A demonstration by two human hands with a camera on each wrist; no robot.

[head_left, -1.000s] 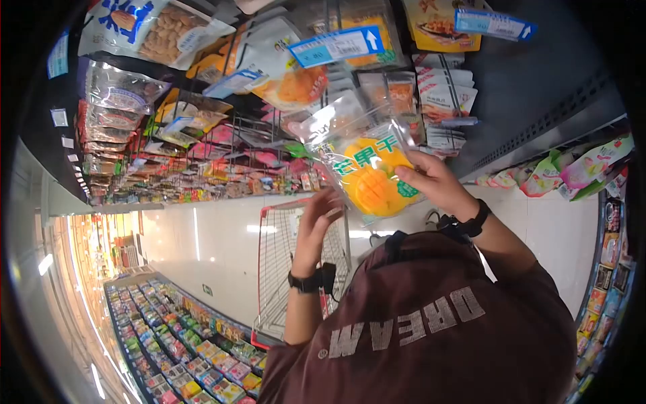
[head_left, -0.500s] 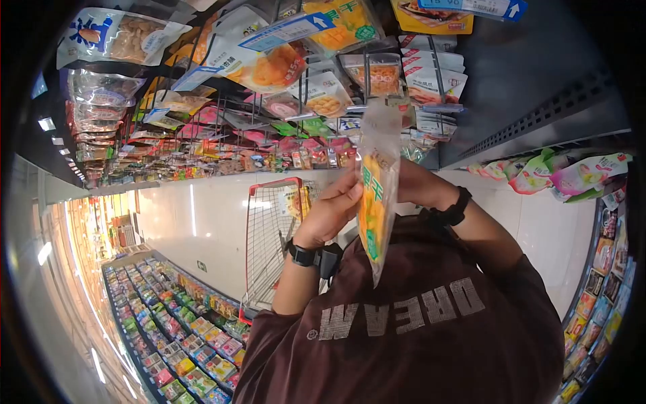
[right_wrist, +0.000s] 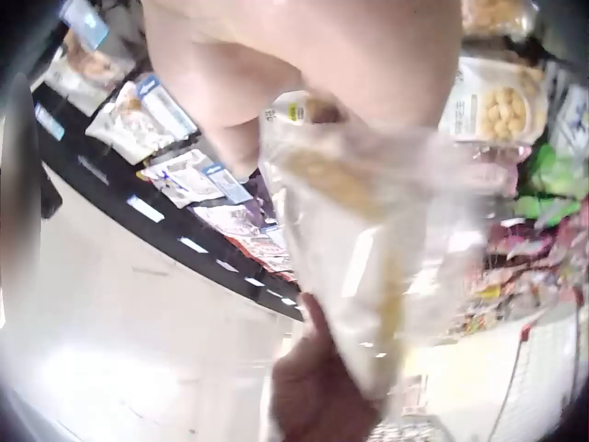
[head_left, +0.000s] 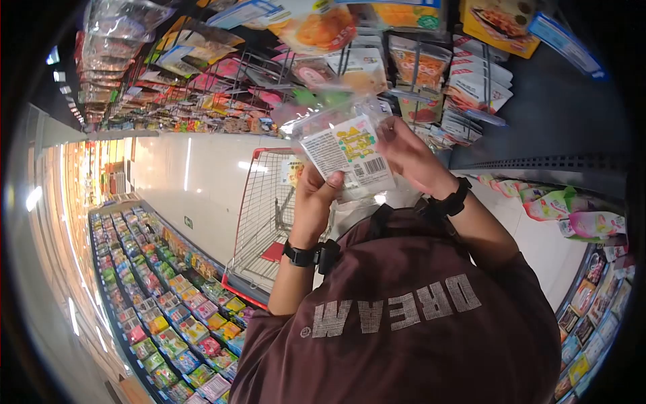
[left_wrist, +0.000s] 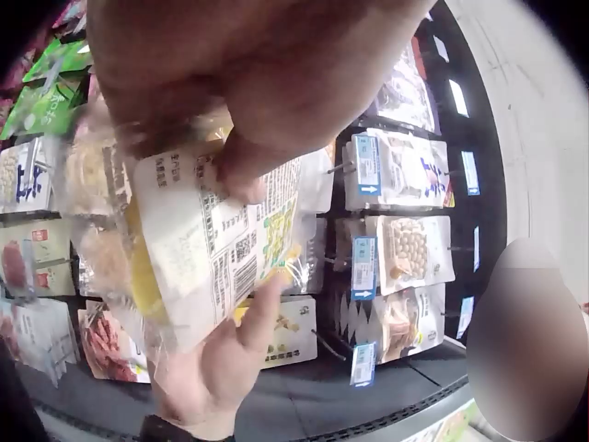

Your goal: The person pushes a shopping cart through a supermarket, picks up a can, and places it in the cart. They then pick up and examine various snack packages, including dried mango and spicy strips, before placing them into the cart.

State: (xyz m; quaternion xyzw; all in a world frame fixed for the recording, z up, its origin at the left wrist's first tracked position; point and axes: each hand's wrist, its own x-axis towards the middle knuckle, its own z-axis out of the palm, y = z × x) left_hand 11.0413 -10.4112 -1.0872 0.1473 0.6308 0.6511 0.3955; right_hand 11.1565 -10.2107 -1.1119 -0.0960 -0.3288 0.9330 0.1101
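A clear bag with a printed white back label (head_left: 348, 151) is up in front of the chest, its label side toward the head view. My left hand (head_left: 315, 205) pinches its left lower edge, the thumb lying on the label. At the bag's right edge is my right hand (head_left: 418, 161), its fingers extended against the edge; whether it grips is hard to see. In the left wrist view the label (left_wrist: 235, 230) lies between the two hands, with the left thumb on it. The right wrist view shows the bag (right_wrist: 359, 249) blurred and edge-on.
Hanging snack packets (head_left: 420, 64) fill the rack at the top. A red-rimmed shopping cart (head_left: 259, 222) stands left of the body, on the pale floor. Rows of packaged goods (head_left: 175, 316) are at the lower left, more shelves at the right.
The bag has turned over from its mango front, past edge-on, to its labelled back. My left hand, off the bag at first, now holds it. The view has shifted against the rack and cart.
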